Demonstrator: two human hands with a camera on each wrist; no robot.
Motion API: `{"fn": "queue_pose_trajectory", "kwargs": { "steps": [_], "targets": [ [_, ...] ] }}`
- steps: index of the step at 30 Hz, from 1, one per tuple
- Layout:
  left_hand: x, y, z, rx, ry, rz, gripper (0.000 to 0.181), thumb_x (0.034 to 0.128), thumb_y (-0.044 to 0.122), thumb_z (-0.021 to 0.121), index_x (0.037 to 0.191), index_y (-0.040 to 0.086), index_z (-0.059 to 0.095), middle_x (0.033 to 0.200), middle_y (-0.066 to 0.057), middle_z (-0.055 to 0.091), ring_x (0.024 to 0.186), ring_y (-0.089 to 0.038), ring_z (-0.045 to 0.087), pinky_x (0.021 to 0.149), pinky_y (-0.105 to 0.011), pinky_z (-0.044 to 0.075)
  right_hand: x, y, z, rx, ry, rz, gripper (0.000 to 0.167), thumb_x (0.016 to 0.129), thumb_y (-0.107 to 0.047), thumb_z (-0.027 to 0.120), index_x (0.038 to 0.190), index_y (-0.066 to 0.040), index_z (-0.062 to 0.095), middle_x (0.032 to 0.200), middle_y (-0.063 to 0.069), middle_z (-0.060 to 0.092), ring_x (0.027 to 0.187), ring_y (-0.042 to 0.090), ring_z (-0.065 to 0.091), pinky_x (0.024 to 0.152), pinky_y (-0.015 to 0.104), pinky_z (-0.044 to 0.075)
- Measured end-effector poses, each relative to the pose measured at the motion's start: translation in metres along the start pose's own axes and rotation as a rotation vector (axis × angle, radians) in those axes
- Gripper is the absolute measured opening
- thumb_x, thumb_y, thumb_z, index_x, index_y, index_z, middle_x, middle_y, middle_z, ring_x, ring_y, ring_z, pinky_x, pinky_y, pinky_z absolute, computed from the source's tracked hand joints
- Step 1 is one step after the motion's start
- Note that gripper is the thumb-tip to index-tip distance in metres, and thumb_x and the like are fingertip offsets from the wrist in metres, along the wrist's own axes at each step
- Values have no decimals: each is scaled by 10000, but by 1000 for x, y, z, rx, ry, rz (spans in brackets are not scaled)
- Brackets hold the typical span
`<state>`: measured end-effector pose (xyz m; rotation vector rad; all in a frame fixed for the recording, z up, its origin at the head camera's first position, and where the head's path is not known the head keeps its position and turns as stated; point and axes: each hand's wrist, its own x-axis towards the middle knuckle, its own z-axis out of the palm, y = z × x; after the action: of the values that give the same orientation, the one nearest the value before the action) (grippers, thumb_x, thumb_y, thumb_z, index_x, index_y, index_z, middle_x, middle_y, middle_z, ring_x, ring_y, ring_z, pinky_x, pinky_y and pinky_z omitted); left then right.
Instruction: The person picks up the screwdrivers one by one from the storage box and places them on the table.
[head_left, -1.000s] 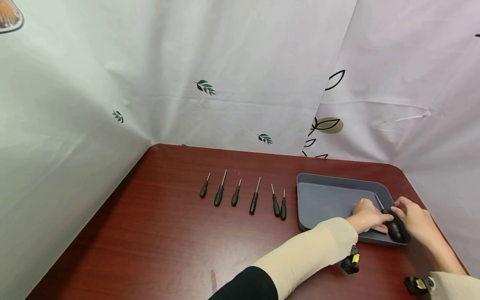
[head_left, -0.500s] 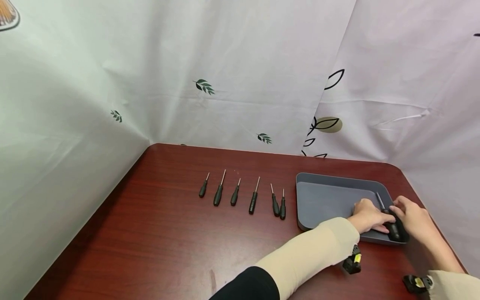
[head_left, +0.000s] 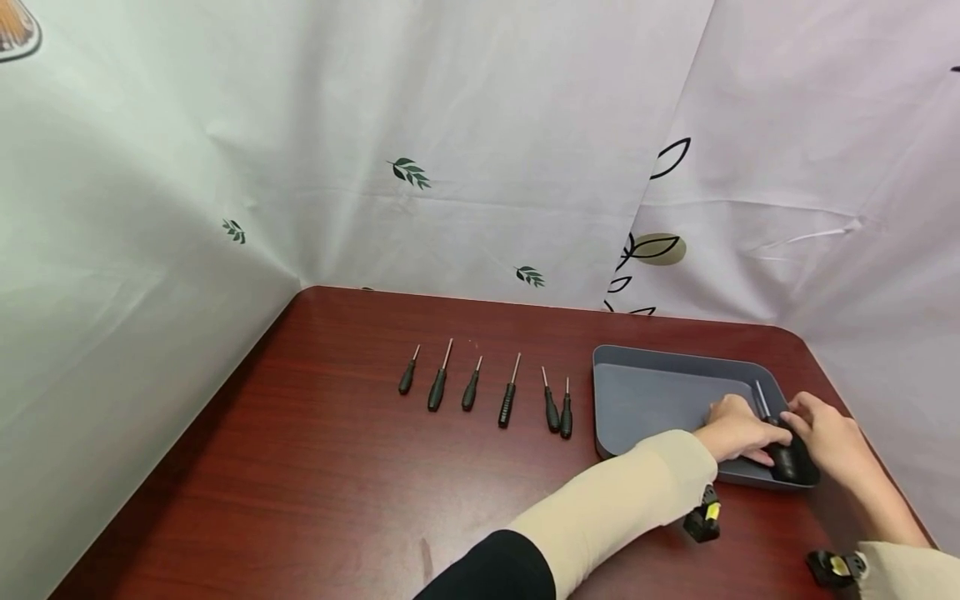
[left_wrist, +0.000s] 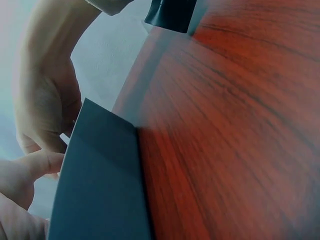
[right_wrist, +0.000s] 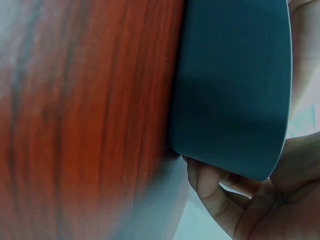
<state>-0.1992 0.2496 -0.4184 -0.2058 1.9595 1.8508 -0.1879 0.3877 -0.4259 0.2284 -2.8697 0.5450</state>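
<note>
A large screwdriver (head_left: 782, 461) with a black handle and a metal shank lies at the right end of a shallow grey tray (head_left: 637, 352). My left hand (head_left: 735, 431) reaches into the tray and holds the screwdriver by its handle, thumb across the top. At the tray's right wall is my right hand (head_left: 831, 435), gripping the edge. The right wrist view shows the right hand's fingers (right_wrist: 207, 187) curled against the outside of the wall. In the left wrist view the tray's side (left_wrist: 102, 175) hides most of the screwdriver.
Several smaller black-handled screwdrivers, among them a ribbed one (head_left: 507, 406), lie in a row left of the tray, shanks pointing away. The brown wooden table (head_left: 315, 467) meets hanging white cloth (head_left: 480, 225) at its back and sides.
The large screwdriver has turned slightly in the tray, its handle end shifting a little left. Both hands stay nearly where they were, and the row of smaller screwdrivers is unchanged.
</note>
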Motion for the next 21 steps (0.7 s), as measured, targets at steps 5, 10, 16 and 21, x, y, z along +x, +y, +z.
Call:
{"fn": "queue_pose_trajectory", "kwargs": {
  "steps": [5,10,16,21],
  "targets": [
    [0,2,-6,30,-39,2,287,760,-89,775,790,-1,504,953,-203,455,608,-282,690,544,-393,628,0,0,1,-1,6,-6,100,922,76,625,875,52,540,679,124,579,606,275,512,503,369,374],
    [-1,5,-9,74,-12,-19,300,751,-61,797,750,12,506,775,-108,501,604,-282,701,523,-362,623,1,1,1,1,0,4,94,923,77,622,884,73,537,707,187,591,613,298,522,497,362,373],
    [-2,9,-14,94,0,-37,293,740,-51,802,735,22,518,710,-82,529,605,-297,713,506,-340,617,0,2,1,4,-12,12,98,929,66,621,899,78,529,685,150,574,601,259,488,492,340,355],
    [-3,13,-24,59,-78,-44,225,762,-52,771,732,6,556,688,-96,593,625,-254,710,540,-363,627,0,3,2,-2,-6,5,100,923,67,627,894,64,531,675,111,558,598,231,465,493,330,346]
  ]
}}
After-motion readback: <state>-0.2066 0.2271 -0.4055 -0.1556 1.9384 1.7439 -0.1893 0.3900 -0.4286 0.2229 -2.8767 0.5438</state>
